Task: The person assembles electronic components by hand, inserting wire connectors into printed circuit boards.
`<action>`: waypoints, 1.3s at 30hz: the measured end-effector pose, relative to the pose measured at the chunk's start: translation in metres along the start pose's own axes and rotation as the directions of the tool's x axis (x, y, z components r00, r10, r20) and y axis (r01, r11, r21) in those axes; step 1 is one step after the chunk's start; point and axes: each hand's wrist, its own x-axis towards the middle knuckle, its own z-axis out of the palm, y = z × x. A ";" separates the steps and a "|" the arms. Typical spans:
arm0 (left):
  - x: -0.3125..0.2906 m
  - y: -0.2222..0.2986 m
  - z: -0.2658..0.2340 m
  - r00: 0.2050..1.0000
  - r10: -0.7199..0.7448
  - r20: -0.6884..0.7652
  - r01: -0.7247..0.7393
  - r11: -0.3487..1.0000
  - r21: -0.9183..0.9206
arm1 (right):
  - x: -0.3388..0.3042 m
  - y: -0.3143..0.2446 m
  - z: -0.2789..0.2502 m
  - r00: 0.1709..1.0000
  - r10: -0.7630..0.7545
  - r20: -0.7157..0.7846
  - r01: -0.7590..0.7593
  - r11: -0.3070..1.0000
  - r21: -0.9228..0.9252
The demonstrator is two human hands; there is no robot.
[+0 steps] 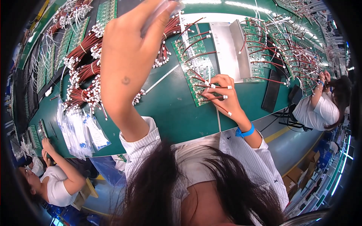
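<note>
"Where is open room lying around the circuit-board panel (191, 86)?"

"The green tabletop (169, 113) is showing bare to the panel's left and below it, down to the near edge. A thin white strip (162, 79) is crossing that stretch, left of the panel."

"And what is crowding it?"

"Bundled brown-red wires (85, 71) with white connectors are filling the space farther left of the panel. A silver metal plate (225, 51) with an upright side is lying just to its right, and a black bar (270, 92) is resting beyond that plate. The panel's own brown-red leads (201, 55) are reaching out rightward."

"How are the hands posing?"

"The right hand (226, 94) is coming in from the panel's lower right, bending its fingers and bringing thumb and forefinger close together at the panel's lower end. Leads are running over the fingers. I can't tell what it is pinching, if anything. The left hand (130, 47) is hanging high to the panel's upper left, back facing up. Something translucent is showing by its fingers, but the frame is cutting them off, so I can't tell its grasp."

"Any writing?"

"Clear plastic bags (81, 132) to the panel's lower left are carrying blue print, and small dark marks are running along the metal plate's left edge; both are too small to read."
</note>
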 end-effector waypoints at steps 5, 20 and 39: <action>-0.001 -0.001 0.001 1.000 -0.009 -0.009 0.009 1.000 0.003 | -0.002 0.000 0.002 0.999 -0.045 -0.017 0.045 0.999 -0.025; -0.001 0.001 0.003 1.000 0.001 -0.004 -0.001 1.000 0.023 | -0.005 0.000 0.005 0.984 -0.178 -0.007 0.177 0.979 -0.102; -0.004 0.000 0.003 1.000 -0.012 -0.013 0.013 1.000 0.020 | -0.009 -0.004 0.007 0.983 -0.184 -0.023 0.178 0.970 -0.166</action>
